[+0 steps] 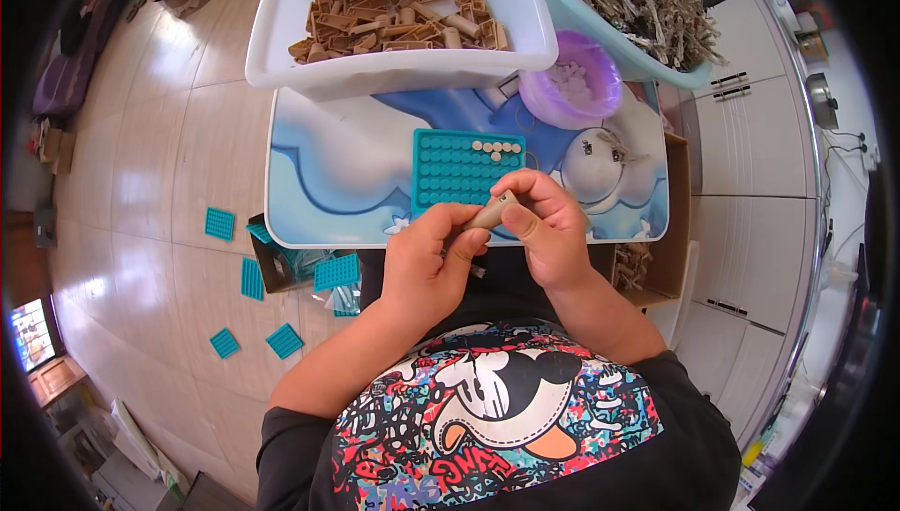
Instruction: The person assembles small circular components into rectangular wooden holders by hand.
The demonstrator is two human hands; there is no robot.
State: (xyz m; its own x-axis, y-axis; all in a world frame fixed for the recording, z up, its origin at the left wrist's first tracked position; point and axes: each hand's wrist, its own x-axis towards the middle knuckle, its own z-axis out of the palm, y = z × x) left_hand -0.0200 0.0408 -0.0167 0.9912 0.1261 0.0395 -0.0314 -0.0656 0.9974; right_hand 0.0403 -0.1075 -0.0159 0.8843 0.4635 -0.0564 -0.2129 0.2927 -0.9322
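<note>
Tan peg [492, 212], short cylinder (pale end up), pinched by left hand [427, 263], right hand [548, 230]

The person wears a black short-sleeved T-shirt [506, 427] with a colourful cartoon print, both forearms bare.

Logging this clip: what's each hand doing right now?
Left hand: fingers closed on the tan cylindrical piece.
Right hand: fingers closed on the same piece.

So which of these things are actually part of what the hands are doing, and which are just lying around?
In use: left hand, right hand, tan piece, teal grid tray, white tub of tan parts, purple-lined cup.
Lying about: spare teal trays on the floor, blue basin of metal clips.
</note>
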